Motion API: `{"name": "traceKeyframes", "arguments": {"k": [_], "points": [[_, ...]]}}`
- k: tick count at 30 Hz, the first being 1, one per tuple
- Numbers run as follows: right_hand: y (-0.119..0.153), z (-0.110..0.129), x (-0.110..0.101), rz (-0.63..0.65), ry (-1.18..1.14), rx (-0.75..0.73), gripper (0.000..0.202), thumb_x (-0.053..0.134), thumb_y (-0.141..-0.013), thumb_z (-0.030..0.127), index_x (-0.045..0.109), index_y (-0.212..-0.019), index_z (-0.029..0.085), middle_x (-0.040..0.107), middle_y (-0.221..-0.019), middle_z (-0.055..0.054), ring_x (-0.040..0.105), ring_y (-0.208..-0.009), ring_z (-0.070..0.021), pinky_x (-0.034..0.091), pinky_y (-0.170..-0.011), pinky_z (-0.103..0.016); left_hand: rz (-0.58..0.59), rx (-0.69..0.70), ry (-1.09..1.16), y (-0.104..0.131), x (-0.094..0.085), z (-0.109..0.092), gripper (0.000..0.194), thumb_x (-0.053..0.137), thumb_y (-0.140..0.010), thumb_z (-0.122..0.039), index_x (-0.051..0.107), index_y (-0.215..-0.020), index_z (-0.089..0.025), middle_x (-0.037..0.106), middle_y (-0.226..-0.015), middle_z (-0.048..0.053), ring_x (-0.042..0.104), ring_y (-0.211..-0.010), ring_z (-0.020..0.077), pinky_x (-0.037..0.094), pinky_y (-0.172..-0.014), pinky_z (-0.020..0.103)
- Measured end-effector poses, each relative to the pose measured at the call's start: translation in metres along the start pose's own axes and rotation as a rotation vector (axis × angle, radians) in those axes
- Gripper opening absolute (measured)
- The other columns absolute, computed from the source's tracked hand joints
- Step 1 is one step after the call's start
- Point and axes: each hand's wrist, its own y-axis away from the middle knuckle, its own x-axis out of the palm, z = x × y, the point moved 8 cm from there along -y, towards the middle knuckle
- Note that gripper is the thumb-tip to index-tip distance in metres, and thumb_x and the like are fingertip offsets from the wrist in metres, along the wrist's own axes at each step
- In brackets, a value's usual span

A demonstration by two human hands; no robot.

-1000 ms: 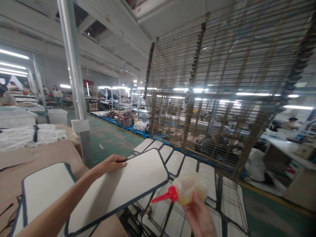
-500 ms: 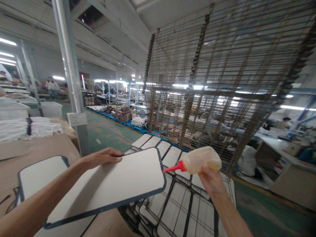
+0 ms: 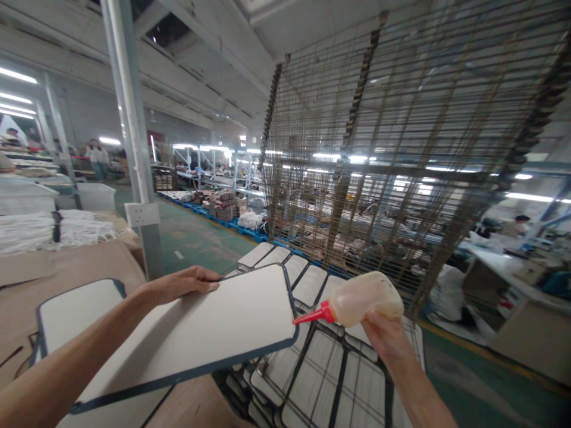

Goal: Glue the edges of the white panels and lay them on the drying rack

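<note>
My left hand [image 3: 190,284] grips the far edge of a white panel with a dark blue border [image 3: 223,321], thumb on its face. The panel is tilted, its rounded right end raised in front of me. In my right hand [image 3: 383,333] is a translucent squeeze bottle [image 3: 366,297], lying on its side with pale liquid inside. Its red nozzle [image 3: 314,315] points left, the tip at the panel's right border. A second white panel with a dark edge [image 3: 80,312] lies behind my left forearm.
Rows of similar pale panels [image 3: 334,371] lie on a wire rack below. A tall wire grid rack [image 3: 401,131] leans up at the right. A metal post with a socket box [image 3: 141,214] stands left, beside a brown-covered table [image 3: 98,267] bearing white strips.
The bottle and my right hand have moved slightly down, the nozzle tip sliding lower along the panel's right border. My left hand keeps its hold on the panel.
</note>
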Motion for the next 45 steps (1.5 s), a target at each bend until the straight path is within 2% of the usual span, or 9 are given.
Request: {"name": "traceKeyframes", "arguments": {"k": [3,5,9,16,20,28,34,41,45], "points": [[0.003,0.001,-0.001,-0.016,0.004,-0.004,0.076,0.091,-0.035,0.039,0.065,-0.105,0.024,0.072,-0.093,-0.009,0.066,-0.087,-0.0307,0.052,-0.082,-0.05,0.133,0.0,-0.062,0.0,0.007,0.006,0.032,0.071,-0.07,-0.041,0.077,-0.09,-0.016,0.075,-0.079,0.009,0.067,-0.064,0.0242,0.051,-0.058,0.028],[0.005,0.001,-0.003,-0.034,0.009,-0.009,0.076,0.091,-0.035,0.039,0.065,-0.105,0.024,0.072,-0.093,-0.009,0.066,-0.084,-0.0298,0.052,-0.081,-0.049,0.144,0.01,-0.066,0.0,0.005,0.009,0.036,0.068,-0.074,-0.042,0.076,-0.097,-0.015,0.075,-0.085,0.01,0.068,-0.066,0.024,0.052,-0.06,0.028],[0.009,-0.001,-0.008,-0.078,0.033,-0.032,0.075,0.09,-0.039,0.041,0.065,-0.108,0.022,0.072,-0.093,-0.01,0.067,-0.076,-0.0271,0.054,-0.076,-0.046,0.129,0.001,-0.016,0.002,0.005,0.015,0.04,0.069,-0.073,-0.042,0.074,-0.101,-0.014,0.075,-0.089,0.011,0.069,-0.068,0.0247,0.052,-0.061,0.029],[0.023,-0.007,-0.021,-0.213,0.057,-0.167,0.071,0.087,-0.051,0.035,0.061,-0.116,0.022,0.072,-0.09,-0.007,0.067,-0.077,-0.021,0.054,-0.067,-0.029,0.065,-0.008,0.129,-0.003,0.004,0.038,0.036,0.072,-0.071,-0.042,0.075,-0.093,-0.013,0.075,-0.08,0.011,0.068,-0.07,0.0253,0.053,-0.064,0.031],[0.027,-0.009,-0.021,-0.244,0.077,-0.225,0.066,0.083,-0.06,0.034,0.059,-0.12,0.022,0.072,-0.094,-0.007,0.067,-0.077,-0.0204,0.054,-0.074,-0.033,0.041,-0.011,0.177,-0.008,0.005,0.049,0.038,0.075,-0.068,-0.041,0.075,-0.093,-0.013,0.075,-0.083,0.011,0.069,-0.074,0.0254,0.053,-0.066,0.03],[0.031,-0.012,-0.01,-0.283,0.041,-0.254,0.068,0.083,-0.059,0.029,0.058,-0.122,0.022,0.071,-0.1,-0.005,0.067,-0.083,-0.0204,0.053,-0.083,-0.036,0.063,0.014,0.28,-0.014,0.018,0.061,0.035,0.073,-0.072,-0.041,0.075,-0.095,-0.014,0.076,-0.084,0.009,0.069,-0.072,0.0215,0.053,-0.066,0.027],[0.033,-0.017,-0.005,-0.287,0.03,-0.254,0.064,0.083,-0.06,0.028,0.06,-0.119,0.021,0.071,-0.102,-0.005,0.067,-0.083,-0.0195,0.053,-0.082,-0.034,0.003,0.019,0.31,-0.019,0.014,0.07,0.033,0.075,-0.07,-0.041,0.075,-0.091,-0.015,0.076,-0.078,0.007,0.069,-0.068,0.0188,0.051,-0.061,0.024],[0.027,-0.014,0.002,-0.324,0.007,-0.291,0.058,0.083,-0.06,0.03,0.063,-0.113,0.022,0.072,-0.097,-0.004,0.065,-0.096,-0.0212,0.051,-0.088,-0.034,-0.007,0.021,0.362,-0.022,0.022,0.069,0.033,0.079,-0.066,-0.041,0.073,-0.082,-0.013,0.075,-0.073,0.006,0.067,-0.061,0.0167,0.05,-0.056,0.023],[0.026,-0.019,0.002,-0.338,0.008,-0.291,0.051,0.082,-0.06,0.03,0.065,-0.107,0.021,0.073,-0.084,-0.002,0.067,-0.087,-0.0192,0.053,-0.082,-0.031,-0.021,0.022,0.397,-0.023,0.023,0.07,0.036,0.081,-0.062,-0.042,0.072,-0.079,-0.013,0.075,-0.073,0.007,0.066,-0.059,0.0159,0.05,-0.054,0.022]]}}
